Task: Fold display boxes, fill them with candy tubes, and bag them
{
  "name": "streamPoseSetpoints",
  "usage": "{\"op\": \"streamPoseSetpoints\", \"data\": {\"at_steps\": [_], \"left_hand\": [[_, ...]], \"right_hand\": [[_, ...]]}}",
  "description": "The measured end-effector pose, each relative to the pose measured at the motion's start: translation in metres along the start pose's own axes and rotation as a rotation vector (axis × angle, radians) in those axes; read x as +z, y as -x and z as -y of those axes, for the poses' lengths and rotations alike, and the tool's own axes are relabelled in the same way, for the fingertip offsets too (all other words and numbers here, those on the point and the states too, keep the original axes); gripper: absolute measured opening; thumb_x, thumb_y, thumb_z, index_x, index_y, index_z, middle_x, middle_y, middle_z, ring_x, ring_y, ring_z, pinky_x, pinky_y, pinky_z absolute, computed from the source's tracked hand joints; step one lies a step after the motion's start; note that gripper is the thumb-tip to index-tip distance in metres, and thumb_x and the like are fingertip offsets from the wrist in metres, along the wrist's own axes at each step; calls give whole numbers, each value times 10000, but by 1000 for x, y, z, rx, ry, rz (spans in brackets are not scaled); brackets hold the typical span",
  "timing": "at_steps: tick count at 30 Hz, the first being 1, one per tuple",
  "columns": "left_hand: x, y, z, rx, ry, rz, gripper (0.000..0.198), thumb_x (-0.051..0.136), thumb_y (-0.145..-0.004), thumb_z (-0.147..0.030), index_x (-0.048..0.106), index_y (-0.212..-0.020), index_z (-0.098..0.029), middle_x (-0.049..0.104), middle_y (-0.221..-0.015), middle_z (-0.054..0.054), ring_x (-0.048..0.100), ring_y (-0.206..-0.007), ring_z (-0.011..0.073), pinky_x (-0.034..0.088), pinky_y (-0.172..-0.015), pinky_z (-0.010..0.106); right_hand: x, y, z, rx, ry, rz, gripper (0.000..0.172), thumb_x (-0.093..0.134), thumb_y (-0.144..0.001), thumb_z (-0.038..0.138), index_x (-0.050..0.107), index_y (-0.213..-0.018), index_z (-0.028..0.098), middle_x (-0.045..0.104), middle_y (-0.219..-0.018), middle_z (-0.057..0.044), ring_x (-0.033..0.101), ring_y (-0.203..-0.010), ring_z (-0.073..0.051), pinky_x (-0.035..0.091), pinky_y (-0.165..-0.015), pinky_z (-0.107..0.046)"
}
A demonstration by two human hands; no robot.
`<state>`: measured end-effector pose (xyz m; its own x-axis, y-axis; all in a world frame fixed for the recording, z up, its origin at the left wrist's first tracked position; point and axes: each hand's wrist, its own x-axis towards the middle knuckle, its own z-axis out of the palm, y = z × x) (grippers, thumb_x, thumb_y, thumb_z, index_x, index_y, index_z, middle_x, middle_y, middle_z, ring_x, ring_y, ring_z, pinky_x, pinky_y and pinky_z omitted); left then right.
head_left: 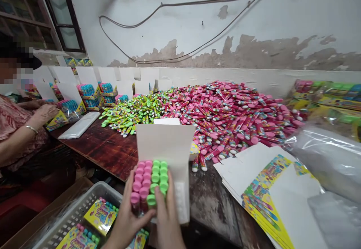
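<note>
My left hand [126,213] and my right hand [168,213] are closed around a tight bundle of small capped tubes [146,181]. Pink caps fill the left rows of the bundle and green caps the right rows. The left fingers press on the pink side, the right fingers on the green side, with both thumbs at the near face. An open white cardboard box [166,142] stands at the table edge, its tall flap upright behind the bundle. The box's right part shows beside my right hand. How far the bundle sits inside the box is hidden.
Heaps of pink tubes [231,117] and green tubes [138,110] cover the table's back. Flat printed cartons [270,192] and clear plastic bags [332,159] lie right. A plastic crate [97,189] with filled boxes stands lower left. A co-worker [25,125] handles boxes at left.
</note>
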<state>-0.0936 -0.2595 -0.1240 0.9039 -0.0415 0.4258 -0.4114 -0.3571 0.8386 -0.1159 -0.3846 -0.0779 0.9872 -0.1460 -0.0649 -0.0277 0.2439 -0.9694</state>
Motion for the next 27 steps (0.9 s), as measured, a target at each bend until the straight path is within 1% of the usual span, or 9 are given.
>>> {"op": "streamPoseSetpoints", "data": {"at_steps": [3, 6, 9, 12, 16, 18, 20, 24, 27], "left_hand": [[-43, -19, 25, -64, -32, -77, 991, 739, -682, -401, 149, -1470, -284, 243, -1519, 119, 191, -1407, 325, 179, -1144, 522], [-78, -51, 47, -86, -61, -99, 1020, 746, -662, -433, 143, -1472, -289, 261, -1515, 111, 219, -1399, 323, 201, -1139, 509], [-98, -84, 63, -62, -85, -137, 1064, 760, -630, -458, 145, -1475, -259, 204, -1535, 125, 216, -1400, 324, 196, -1142, 489], [-104, -108, 73, -23, -79, -203, 1114, 786, -584, -470, 158, -1475, -240, 186, -1540, 134, 219, -1398, 328, 187, -1145, 473], [-104, -119, 79, -30, -90, -208, 1096, 762, -631, -450, 102, -1484, -256, 219, -1533, 123, 259, -1387, 309, 208, -1139, 470], [-105, -119, 80, -36, -137, -209, 1072, 749, -651, -446, 104, -1485, -248, 259, -1518, 128, 298, -1371, 309, 210, -1136, 477], [-108, -118, 82, -36, -177, -212, 1081, 757, -640, -446, 116, -1485, -240, 294, -1501, 135, 333, -1352, 318, 217, -1131, 483], [-112, -119, 86, -29, -165, -203, 1127, 786, -607, -437, 108, -1486, -243, 341, -1475, 139, 406, -1304, 331, 235, -1120, 502], [-111, -119, 85, -31, -97, -202, 1162, 806, -579, -437, 97, -1484, -271, 296, -1497, 133, 379, -1318, 347, 246, -1110, 520]], "right_hand": [[45, -20, -5, -18, -1, 86, 778, 482, -840, 558, 131, -1483, 297, 198, -1543, 14, 199, -1413, -210, 235, -1158, -369], [90, -53, -10, -60, 61, 91, 788, 527, -830, 488, 139, -1481, 275, 234, -1533, -18, 188, -1414, -234, 226, -1158, -404], [125, -82, -10, -105, 155, 64, 774, 541, -827, 421, 168, -1475, 222, 298, -1506, -74, 220, -1401, -252, 257, -1137, -434], [132, -89, 1, -232, 265, 37, 705, 513, -842, 373, 245, -1449, 135, 360, -1464, -137, 320, -1354, -268, 311, -1102, -440], [88, -84, 28, -660, 564, 76, 516, 499, -844, 319, 459, -1336, 167, 478, -1367, -99, 413, -1276, -225, 332, -1088, -379], [56, -93, 42, -830, 758, -121, 535, 511, -827, 317, 459, -1337, 163, 481, -1353, -115, 396, -1271, -250, 304, -1089, -423], [28, -111, 54, -737, 961, -269, 609, 555, -804, 363, 442, -1344, 106, 492, -1333, -167, 412, -1245, -299, 309, -1059, -460], [-13, -141, 78, -438, 1245, -49, 398, 597, -793, 461, 658, -1023, 143, 689, -939, -125, 606, -894, -268, 432, -803, -355], [-46, -127, 94, -490, 1225, -65, 346, 587, -804, 500, 655, -914, 179, 688, -855, -77, 602, -795, -221, 403, -670, -282]]}}
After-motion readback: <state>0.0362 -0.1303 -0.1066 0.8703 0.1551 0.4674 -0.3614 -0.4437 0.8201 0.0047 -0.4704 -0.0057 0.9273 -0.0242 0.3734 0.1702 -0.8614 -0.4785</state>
